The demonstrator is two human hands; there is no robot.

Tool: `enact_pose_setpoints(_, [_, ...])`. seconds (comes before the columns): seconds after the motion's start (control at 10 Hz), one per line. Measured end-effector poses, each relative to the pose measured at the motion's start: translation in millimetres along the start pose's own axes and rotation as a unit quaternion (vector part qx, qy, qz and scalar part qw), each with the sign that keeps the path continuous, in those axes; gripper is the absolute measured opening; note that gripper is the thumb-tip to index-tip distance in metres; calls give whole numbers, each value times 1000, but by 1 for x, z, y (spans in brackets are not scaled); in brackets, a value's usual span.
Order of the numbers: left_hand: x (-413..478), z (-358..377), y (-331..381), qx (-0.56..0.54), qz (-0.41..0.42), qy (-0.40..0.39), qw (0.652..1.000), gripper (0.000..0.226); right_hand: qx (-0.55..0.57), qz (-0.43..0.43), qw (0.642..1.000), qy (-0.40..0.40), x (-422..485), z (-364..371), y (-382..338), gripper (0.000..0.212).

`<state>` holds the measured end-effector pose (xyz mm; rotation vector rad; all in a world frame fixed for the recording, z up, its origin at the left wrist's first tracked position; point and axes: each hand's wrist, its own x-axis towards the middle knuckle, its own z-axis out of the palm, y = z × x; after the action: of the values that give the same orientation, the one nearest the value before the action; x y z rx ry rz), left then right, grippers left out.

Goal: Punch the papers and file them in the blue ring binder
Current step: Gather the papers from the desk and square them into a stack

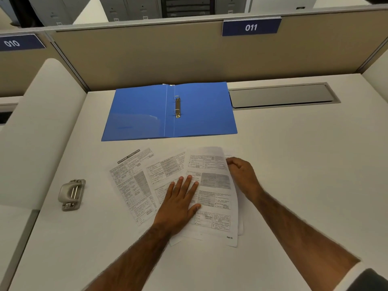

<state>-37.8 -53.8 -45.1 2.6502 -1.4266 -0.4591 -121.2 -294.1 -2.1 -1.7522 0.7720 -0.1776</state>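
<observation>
A blue ring binder lies open and flat at the back of the desk, its metal ring mechanism on the spine. Several printed papers are fanned out in front of it. My left hand rests flat, fingers spread, on the overlapping sheets. My right hand pinches the right edge of the top sheet, which is lifted and curls slightly. A grey metal hole punch sits on the desk to the left of the papers, away from both hands.
The white desk is bounded by a beige partition with a blue "011" label. A grey cable hatch is set in the desk at the back right. A white side panel rises at the left.
</observation>
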Motion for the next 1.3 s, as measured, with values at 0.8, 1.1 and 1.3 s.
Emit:
enact_pose_setpoints(0.8, [1,2,-2,9,5,4,1000,72,239,140,956,98,-33,3,-12,62])
enact_pose_setpoints(1.1, [2,-1,-2,-25,0,15,1000,74,159,160,972,71,-49,15,-5,16])
enact_pose_setpoints(1.3, [13,-58,8,-453,-146,141,868,88,194,85,977,17,-52,-7,-26,18])
